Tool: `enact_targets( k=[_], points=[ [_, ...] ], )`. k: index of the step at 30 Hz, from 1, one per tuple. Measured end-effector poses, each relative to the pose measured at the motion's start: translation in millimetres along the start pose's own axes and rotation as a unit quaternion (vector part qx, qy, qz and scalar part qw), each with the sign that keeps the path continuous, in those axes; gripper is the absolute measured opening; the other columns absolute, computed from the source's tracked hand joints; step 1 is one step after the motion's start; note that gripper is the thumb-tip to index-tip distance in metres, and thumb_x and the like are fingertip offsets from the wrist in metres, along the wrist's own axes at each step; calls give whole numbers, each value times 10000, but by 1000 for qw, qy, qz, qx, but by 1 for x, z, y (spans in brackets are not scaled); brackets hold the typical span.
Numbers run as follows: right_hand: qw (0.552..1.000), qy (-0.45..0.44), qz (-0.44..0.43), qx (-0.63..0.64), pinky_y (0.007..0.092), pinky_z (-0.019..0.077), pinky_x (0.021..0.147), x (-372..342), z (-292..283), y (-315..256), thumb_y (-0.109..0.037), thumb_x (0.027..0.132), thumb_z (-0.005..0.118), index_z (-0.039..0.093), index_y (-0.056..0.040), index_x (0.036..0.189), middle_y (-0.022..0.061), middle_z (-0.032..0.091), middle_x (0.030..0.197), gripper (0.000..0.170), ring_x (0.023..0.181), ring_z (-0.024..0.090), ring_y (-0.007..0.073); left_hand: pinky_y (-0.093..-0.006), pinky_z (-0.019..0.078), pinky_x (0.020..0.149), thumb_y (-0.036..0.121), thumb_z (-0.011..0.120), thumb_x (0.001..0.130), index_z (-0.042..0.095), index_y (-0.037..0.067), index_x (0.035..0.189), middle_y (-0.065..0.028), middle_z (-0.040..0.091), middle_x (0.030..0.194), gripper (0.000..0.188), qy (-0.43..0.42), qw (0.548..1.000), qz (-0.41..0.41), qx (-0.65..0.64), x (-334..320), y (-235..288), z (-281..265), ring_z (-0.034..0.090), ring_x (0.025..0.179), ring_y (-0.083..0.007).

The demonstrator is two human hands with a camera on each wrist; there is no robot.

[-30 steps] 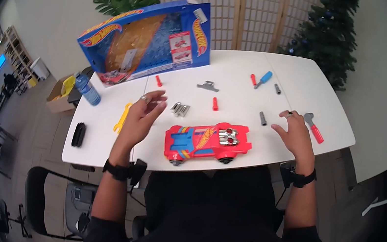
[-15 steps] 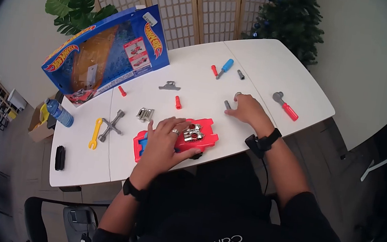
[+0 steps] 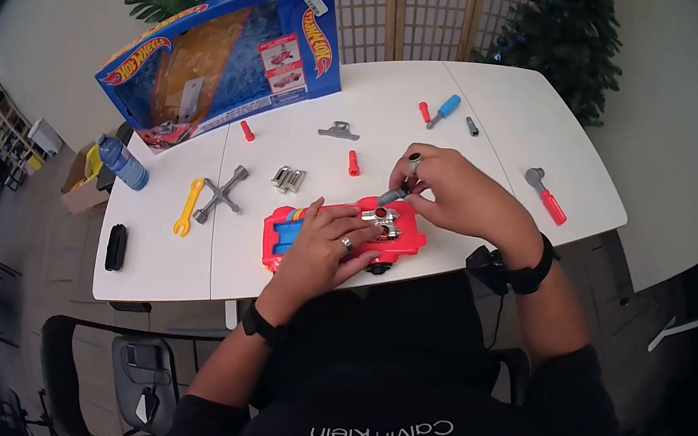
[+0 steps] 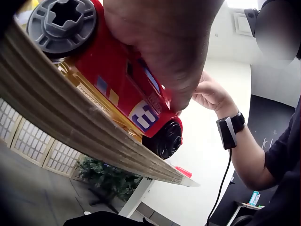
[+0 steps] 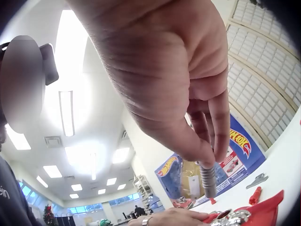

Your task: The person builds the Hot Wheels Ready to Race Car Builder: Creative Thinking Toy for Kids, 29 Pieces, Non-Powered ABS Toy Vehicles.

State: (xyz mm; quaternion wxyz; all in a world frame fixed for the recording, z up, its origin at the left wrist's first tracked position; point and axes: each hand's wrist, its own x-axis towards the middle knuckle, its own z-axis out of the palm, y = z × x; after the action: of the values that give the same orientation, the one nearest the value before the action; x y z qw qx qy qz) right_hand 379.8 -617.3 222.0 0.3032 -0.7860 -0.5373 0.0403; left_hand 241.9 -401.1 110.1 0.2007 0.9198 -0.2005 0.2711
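Note:
On the table stands a red toy car [image 3: 405, 237] with a blue bed and a chrome engine [image 3: 381, 220]. My left hand [image 3: 321, 248] lies over the car's middle, fingers spread across its top beside the engine. Above the car's far side, my right hand [image 3: 460, 191] pinches a small grey bit [image 3: 392, 196]. In the right wrist view the ribbed grey bit [image 5: 208, 181] points down from the thumb and fingertips, over the chrome parts. The left wrist view shows the car's side [image 4: 127, 89] near the table edge, under my left palm.
Left of the car are a chrome piece [image 3: 288, 178], a grey cross wrench [image 3: 221, 195] and a yellow wrench [image 3: 188, 207]. Beyond lie red bolts [image 3: 354, 163] and a grey part [image 3: 339, 130]. A red-handled tool [image 3: 552, 204] is at right; an open box [image 3: 229, 58] stands behind.
My left hand came from beside the car onto its top. My right hand picked the grey bit off the table and carried it left, over the car.

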Motion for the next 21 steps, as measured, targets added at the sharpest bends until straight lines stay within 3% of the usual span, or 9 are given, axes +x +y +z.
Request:
enact_targets(
  k=[6, 9, 11, 12, 14, 15, 18, 20, 21],
  points=[
    [992, -80, -6, -96, 430, 566, 885, 18, 23, -9, 120, 802, 658, 748, 31, 1019, 181, 684, 1089, 251, 1001, 704, 366, -591, 415, 1146, 279, 859, 866, 799, 190, 1186, 5, 743, 1202, 338, 19, 1000, -4, -20, -3, -3, 4, 602, 1257, -242],
    [989, -69, -36, -126, 433, 566, 853, 21, 34, -6, -9, 883, 701, 758, 17, 1000, 173, 699, 1001, 133, 965, 709, 359, -594, 412, 1152, 279, 859, 869, 803, 188, 1177, 12, 745, 1190, 326, 16, 1000, -10, -24, -4, -2, 3, 601, 1260, -239],
    [955, -115, 65, -266, 425, 565, 813, 24, 38, -14, -195, 968, 702, 769, -3, 984, 158, 710, 911, 204, 921, 714, 351, -597, 408, 1156, 280, 858, 871, 804, 186, 1172, 11, 746, 1188, 319, 18, 999, -10, -27, -5, -2, 2, 601, 1260, -238],
    [954, -116, 64, -269, 425, 565, 813, 26, 34, -19, -195, 968, 702, 769, -3, 984, 158, 710, 911, 204, 921, 714, 351, -601, 404, 1160, 280, 856, 873, 806, 184, 1166, 10, 746, 1185, 312, 19, 999, -9, -30, -5, -3, 2, 601, 1261, -238],
    [917, -119, 167, -342, 432, 562, 802, 27, 25, -38, -329, 1007, 674, 768, -35, 993, 144, 716, 869, 309, 890, 715, 345, -602, 402, 1163, 282, 856, 874, 807, 181, 1158, 9, 746, 1181, 305, 20, 999, -9, -32, -5, -1, 2, 600, 1264, -237],
    [916, -120, 166, -344, 432, 562, 802, 25, 25, -34, -329, 1007, 674, 768, -35, 993, 144, 716, 869, 309, 890, 715, 345, -603, 400, 1166, 283, 855, 875, 809, 178, 1150, 8, 746, 1178, 298, 21, 999, -8, -31, -5, -2, 1, 599, 1267, -237],
    [977, -3, 73, -202, 438, 558, 795, 11, 35, 4, -302, 1003, 680, 758, -51, 1008, 154, 720, 891, 263, 894, 716, 341, -602, 401, 1163, 282, 853, 877, 809, 175, 1142, 6, 746, 1174, 289, 18, 999, -13, -39, -5, -3, 1, 600, 1256, -236],
    [990, 9, -105, -94, 432, 554, 771, 13, 44, 8, -329, 1001, 684, 748, -75, 1036, 134, 724, 885, 264, 884, 716, 340, -601, 401, 1161, 282, 853, 877, 809, 175, 1142, 5, 745, 1172, 289, 22, 999, -9, -35, -5, -5, 2, 600, 1246, -236],
    [986, -63, -27, -153, 427, 562, 803, 9, 42, 10, -210, 969, 702, 747, -82, 1065, 115, 733, 976, 167, 949, 711, 325, -600, 402, 1159, 282, 853, 877, 809, 175, 1142, 4, 744, 1170, 289, 20, 999, -6, -33, -6, -4, 3, 601, 1235, -237]
  ],
)
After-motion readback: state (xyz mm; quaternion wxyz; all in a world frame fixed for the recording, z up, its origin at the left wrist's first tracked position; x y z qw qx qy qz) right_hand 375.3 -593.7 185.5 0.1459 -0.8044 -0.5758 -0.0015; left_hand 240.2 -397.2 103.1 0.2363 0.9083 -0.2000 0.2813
